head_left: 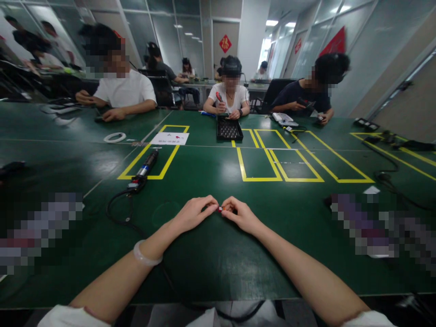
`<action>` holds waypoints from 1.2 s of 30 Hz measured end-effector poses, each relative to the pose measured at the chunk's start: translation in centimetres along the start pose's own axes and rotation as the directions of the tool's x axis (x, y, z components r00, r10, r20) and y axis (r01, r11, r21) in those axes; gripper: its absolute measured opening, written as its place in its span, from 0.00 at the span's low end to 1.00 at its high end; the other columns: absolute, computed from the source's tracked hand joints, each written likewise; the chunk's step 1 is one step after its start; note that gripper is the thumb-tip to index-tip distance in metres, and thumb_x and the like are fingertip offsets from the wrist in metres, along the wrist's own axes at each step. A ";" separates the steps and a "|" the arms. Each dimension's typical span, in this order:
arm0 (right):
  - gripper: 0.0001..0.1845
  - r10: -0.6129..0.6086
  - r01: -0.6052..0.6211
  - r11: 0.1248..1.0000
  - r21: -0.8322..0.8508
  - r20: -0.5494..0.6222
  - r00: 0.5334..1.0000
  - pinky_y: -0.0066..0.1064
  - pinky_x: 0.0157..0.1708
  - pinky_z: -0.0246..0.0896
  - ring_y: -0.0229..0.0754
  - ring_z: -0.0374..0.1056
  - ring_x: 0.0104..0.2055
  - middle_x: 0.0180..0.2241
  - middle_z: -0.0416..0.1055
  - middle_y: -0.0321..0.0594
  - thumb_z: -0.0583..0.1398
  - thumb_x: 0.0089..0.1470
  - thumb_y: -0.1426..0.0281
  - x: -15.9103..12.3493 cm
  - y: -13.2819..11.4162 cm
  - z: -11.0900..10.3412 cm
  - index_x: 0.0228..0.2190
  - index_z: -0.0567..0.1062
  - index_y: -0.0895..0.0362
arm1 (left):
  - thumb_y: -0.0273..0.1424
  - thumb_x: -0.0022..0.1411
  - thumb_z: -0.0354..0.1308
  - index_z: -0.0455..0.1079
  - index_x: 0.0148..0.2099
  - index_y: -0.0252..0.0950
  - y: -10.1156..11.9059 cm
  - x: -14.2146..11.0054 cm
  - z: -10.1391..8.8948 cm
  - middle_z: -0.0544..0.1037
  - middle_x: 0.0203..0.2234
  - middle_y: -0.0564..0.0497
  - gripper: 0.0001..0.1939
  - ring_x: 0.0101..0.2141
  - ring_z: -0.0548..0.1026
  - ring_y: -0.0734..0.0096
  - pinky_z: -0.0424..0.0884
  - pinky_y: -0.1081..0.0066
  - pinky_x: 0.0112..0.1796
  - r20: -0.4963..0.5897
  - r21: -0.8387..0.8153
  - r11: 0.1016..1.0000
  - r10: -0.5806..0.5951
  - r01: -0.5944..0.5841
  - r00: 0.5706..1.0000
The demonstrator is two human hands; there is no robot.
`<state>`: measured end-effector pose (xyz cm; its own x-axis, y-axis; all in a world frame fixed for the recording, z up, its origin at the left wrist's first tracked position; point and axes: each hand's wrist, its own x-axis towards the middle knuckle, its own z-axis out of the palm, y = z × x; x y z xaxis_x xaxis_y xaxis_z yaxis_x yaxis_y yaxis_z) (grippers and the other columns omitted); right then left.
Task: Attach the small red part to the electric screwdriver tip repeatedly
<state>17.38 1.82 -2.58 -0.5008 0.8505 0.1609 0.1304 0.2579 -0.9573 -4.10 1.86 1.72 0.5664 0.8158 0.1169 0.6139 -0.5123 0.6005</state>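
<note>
My left hand [200,212] and my right hand [239,213] meet fingertip to fingertip just above the green table. Pinched between them is a small red and white part [220,209], too small for its kind to be made out. Both thumbs and forefingers close on it from either side, and the fingers hide most of it. A pale bangle [145,254] rings my left wrist.
A black electric screwdriver [146,168] with a looped cable lies ahead on the left. Yellow tape outlines [262,179] mark the green table [204,268]. Across it, a person works over a black tray [230,131]; others sit on both sides. A white sheet [170,138] lies beyond the screwdriver.
</note>
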 end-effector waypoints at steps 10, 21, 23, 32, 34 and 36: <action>0.10 0.028 -0.028 1.000 -0.013 -0.005 1.000 0.27 0.31 0.58 0.35 0.64 0.29 0.29 0.71 0.36 0.59 0.57 0.65 0.1 -0.2 -0.2 0.37 0.69 0.59 | 0.45 0.59 0.53 0.59 0.60 0.30 -14.3 -4.2 -10.3 0.64 0.56 0.34 0.32 0.53 0.65 0.43 0.63 0.50 0.50 -0.579 0.460 0.653 -0.294 0.602 0.761; 0.10 0.035 -0.034 0.997 -0.070 0.001 0.999 0.26 0.30 0.58 0.34 0.62 0.28 0.29 0.69 0.35 0.60 0.56 0.64 0.0 -0.2 -0.5 0.37 0.71 0.58 | 0.44 0.55 0.56 0.59 0.60 0.29 -19.1 -6.9 -13.0 0.67 0.54 0.35 0.35 0.54 0.68 0.48 0.67 0.55 0.51 -0.394 0.406 0.596 -0.570 0.693 0.721; 0.10 0.029 -0.029 0.996 -0.089 -0.001 1.000 0.25 0.30 0.58 0.34 0.61 0.28 0.29 0.69 0.35 0.59 0.57 0.64 0.1 -0.3 -0.4 0.37 0.71 0.58 | 0.45 0.54 0.56 0.60 0.60 0.30 -18.1 -6.3 -12.3 0.67 0.53 0.35 0.35 0.52 0.69 0.47 0.68 0.54 0.49 -0.413 0.406 0.583 -0.570 0.704 0.710; 0.11 -0.018 0.013 0.993 -0.121 -0.042 0.999 0.26 0.28 0.57 0.34 0.60 0.26 0.26 0.66 0.34 0.61 0.54 0.63 0.4 0.3 -0.1 0.34 0.71 0.58 | 0.48 0.54 0.54 0.59 0.60 0.34 -12.5 -3.2 -7.9 0.66 0.52 0.39 0.36 0.48 0.71 0.49 0.70 0.58 0.43 -0.406 0.431 0.613 -0.523 0.662 0.749; 0.10 -0.024 0.019 0.993 -0.120 -0.043 0.999 0.26 0.29 0.58 0.34 0.61 0.27 0.26 0.66 0.34 0.61 0.54 0.64 0.5 0.5 -0.1 0.35 0.71 0.58 | 0.47 0.55 0.54 0.59 0.61 0.34 -10.8 -2.3 -6.5 0.66 0.51 0.40 0.35 0.48 0.71 0.52 0.70 0.61 0.43 -0.376 0.445 0.657 -0.479 0.608 0.793; 0.11 -0.024 0.017 0.993 -0.117 -0.053 0.998 0.26 0.29 0.58 0.34 0.61 0.27 0.26 0.66 0.34 0.61 0.54 0.65 0.6 0.6 -0.1 0.36 0.71 0.58 | 0.47 0.55 0.54 0.58 0.61 0.35 -9.0 -1.4 -5.1 0.66 0.51 0.41 0.35 0.47 0.72 0.55 0.71 0.63 0.42 -0.337 0.449 0.702 -0.439 0.552 0.833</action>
<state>17.27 2.53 -2.99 -0.4572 0.8674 0.1963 0.2206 0.3244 -0.9198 -13.24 6.67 0.22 0.0167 0.9948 0.1005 0.9910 -0.0298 0.1307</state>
